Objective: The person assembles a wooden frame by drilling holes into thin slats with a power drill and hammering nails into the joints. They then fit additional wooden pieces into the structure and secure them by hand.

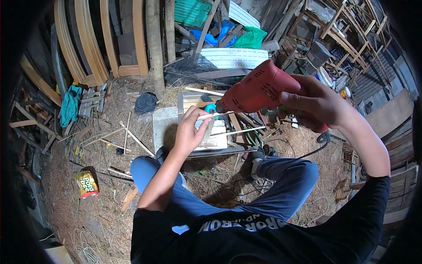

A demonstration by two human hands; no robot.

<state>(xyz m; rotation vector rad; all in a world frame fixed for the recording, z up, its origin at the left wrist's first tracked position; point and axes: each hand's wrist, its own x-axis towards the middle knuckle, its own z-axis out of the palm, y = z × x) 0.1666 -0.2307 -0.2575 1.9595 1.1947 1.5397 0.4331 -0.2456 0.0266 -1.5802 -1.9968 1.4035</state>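
Note:
A red power drill [259, 89] is held in my right hand [313, 102], its fingers wrapped round the handle. The drill lies nearly level, its chuck pointing left toward my left hand [192, 131]. My left hand grips a thin wooden strip [215, 115] between thumb and fingers, close to the chuck. The drill's front end is at the strip; whether the bit touches it cannot be made out. Behind the strip shows a round blue object [210, 108]. Below it is a low work surface [165, 132] with wood pieces lying on it.
A black cord [303, 155] runs from the drill past my right knee. Wood strips [138, 140] and a yellow snack packet [86, 184] lie on the shaving-covered ground. A wooden post [154, 48] stands beyond the work surface; curved wooden frames [91, 44] lean at the back left.

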